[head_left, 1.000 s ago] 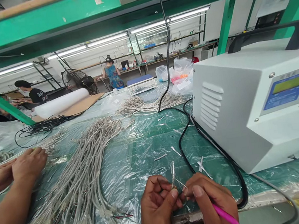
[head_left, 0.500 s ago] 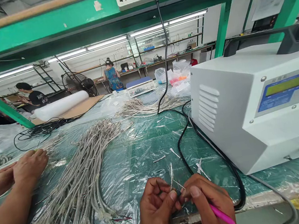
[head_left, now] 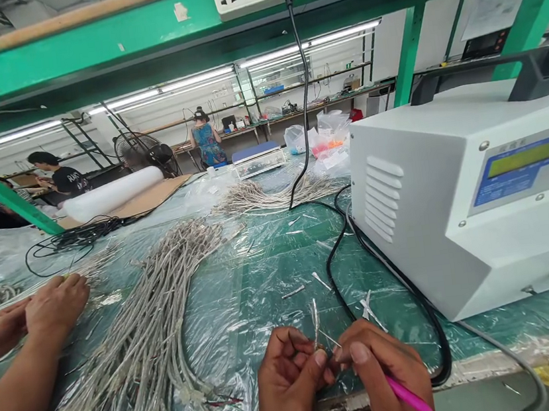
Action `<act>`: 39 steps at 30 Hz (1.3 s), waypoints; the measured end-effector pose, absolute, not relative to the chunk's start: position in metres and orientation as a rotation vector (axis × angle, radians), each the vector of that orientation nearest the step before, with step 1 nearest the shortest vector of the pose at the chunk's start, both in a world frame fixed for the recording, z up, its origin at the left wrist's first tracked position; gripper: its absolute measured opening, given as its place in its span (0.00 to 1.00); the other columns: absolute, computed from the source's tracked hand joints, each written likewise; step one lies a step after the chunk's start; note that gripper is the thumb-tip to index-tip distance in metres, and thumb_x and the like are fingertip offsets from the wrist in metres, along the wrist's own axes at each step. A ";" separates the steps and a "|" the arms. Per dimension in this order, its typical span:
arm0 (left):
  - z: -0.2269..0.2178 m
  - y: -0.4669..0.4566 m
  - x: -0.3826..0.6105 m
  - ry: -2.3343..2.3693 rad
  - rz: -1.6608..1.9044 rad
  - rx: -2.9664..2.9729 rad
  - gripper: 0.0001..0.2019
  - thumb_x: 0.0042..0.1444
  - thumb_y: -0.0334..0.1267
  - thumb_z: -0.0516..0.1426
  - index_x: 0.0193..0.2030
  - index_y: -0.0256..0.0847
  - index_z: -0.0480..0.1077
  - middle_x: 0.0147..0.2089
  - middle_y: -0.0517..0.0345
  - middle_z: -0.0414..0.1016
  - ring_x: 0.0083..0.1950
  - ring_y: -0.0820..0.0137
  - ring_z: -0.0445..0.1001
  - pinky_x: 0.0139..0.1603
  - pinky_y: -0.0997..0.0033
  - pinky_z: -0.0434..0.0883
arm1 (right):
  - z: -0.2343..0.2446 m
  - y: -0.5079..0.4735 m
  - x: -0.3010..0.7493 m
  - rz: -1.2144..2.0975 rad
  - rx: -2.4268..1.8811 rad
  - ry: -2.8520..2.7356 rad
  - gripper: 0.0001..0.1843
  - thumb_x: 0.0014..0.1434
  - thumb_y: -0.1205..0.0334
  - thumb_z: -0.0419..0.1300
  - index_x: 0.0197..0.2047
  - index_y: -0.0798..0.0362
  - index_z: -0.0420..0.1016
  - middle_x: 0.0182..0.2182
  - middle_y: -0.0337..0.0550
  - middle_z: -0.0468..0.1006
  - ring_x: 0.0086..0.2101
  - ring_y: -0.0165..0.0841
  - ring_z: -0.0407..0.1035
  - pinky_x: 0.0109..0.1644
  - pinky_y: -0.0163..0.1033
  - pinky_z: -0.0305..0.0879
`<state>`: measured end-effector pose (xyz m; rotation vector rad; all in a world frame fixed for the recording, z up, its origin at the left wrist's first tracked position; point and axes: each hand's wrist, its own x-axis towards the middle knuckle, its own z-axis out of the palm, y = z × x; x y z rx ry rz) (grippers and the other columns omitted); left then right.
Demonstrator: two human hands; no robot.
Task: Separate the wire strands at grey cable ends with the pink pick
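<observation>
Near the bench's front edge, my left hand (head_left: pixel 290 380) is closed in a pinch on a cable end (head_left: pixel 315 320), whose silvery shield strands stick up above the thumb. Close against it on the right, my right hand (head_left: pixel 387 368) is closed around a pink-handled tool (head_left: pixel 411 399). The handle comes out below the palm, and the fingers hide most of the tool. A thin pale strand or tip (head_left: pixel 330 340) shows between the two hands; I cannot make out which. Both hands' fingertips nearly meet. To the left lies a big bundle of grey cables (head_left: pixel 153 320).
Plastic film covers the green bench (head_left: pixel 261 260), with foil scraps (head_left: pixel 370 310) on it. A white machine (head_left: pixel 420 214) stands right, black cable (head_left: pixel 329 265) beside it. A co-worker's hands (head_left: pixel 56 305) handle cables at left. More cables (head_left: pixel 273 193) and a scale (head_left: pixel 258 161) lie behind.
Hardly anything differs. Both my hands keep their hold on the cable end and the pink-handled tool, with only a very slight shift.
</observation>
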<state>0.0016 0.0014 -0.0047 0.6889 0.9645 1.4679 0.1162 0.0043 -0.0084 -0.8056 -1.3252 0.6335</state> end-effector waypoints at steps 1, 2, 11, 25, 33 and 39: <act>-0.005 0.001 0.001 0.962 1.468 0.692 0.13 0.46 0.32 0.69 0.32 0.39 0.68 0.27 0.65 0.70 0.23 0.78 0.70 0.26 0.80 0.67 | -0.008 0.004 0.116 0.630 -0.807 -1.326 0.18 0.69 0.66 0.49 0.30 0.54 0.74 0.24 0.40 0.72 0.25 0.29 0.68 0.29 0.34 0.62; -0.005 0.001 0.001 0.960 1.468 0.695 0.13 0.46 0.32 0.69 0.32 0.39 0.68 0.27 0.65 0.70 0.23 0.78 0.70 0.26 0.80 0.67 | -0.008 0.004 0.116 0.626 -0.809 -1.329 0.18 0.69 0.66 0.49 0.30 0.54 0.74 0.24 0.40 0.72 0.25 0.29 0.68 0.28 0.34 0.62; -0.008 0.001 0.000 0.972 1.460 0.708 0.14 0.46 0.33 0.69 0.32 0.38 0.68 0.28 0.65 0.71 0.23 0.78 0.70 0.27 0.79 0.67 | -0.011 0.004 0.116 0.648 -0.821 -1.316 0.18 0.69 0.65 0.49 0.30 0.54 0.74 0.24 0.40 0.72 0.25 0.28 0.67 0.29 0.33 0.62; -0.006 0.002 -0.002 0.954 1.434 0.724 0.15 0.47 0.33 0.70 0.33 0.38 0.67 0.26 0.66 0.71 0.24 0.78 0.70 0.27 0.80 0.66 | -0.011 0.004 0.117 0.650 -0.820 -1.327 0.17 0.69 0.65 0.49 0.31 0.54 0.75 0.24 0.41 0.73 0.25 0.29 0.68 0.28 0.35 0.63; -0.008 0.002 -0.005 0.963 1.418 0.714 0.15 0.46 0.33 0.70 0.34 0.38 0.66 0.28 0.65 0.71 0.24 0.79 0.70 0.26 0.80 0.66 | -0.014 0.004 0.117 0.629 -0.759 -1.312 0.16 0.68 0.67 0.50 0.31 0.54 0.74 0.24 0.40 0.73 0.26 0.29 0.68 0.30 0.34 0.63; -0.005 0.002 -0.002 0.961 1.428 0.727 0.14 0.48 0.32 0.69 0.34 0.38 0.66 0.28 0.65 0.71 0.23 0.79 0.70 0.26 0.80 0.66 | -0.012 0.003 0.116 0.651 -0.794 -1.314 0.17 0.68 0.65 0.49 0.30 0.54 0.74 0.24 0.40 0.72 0.25 0.29 0.68 0.29 0.35 0.63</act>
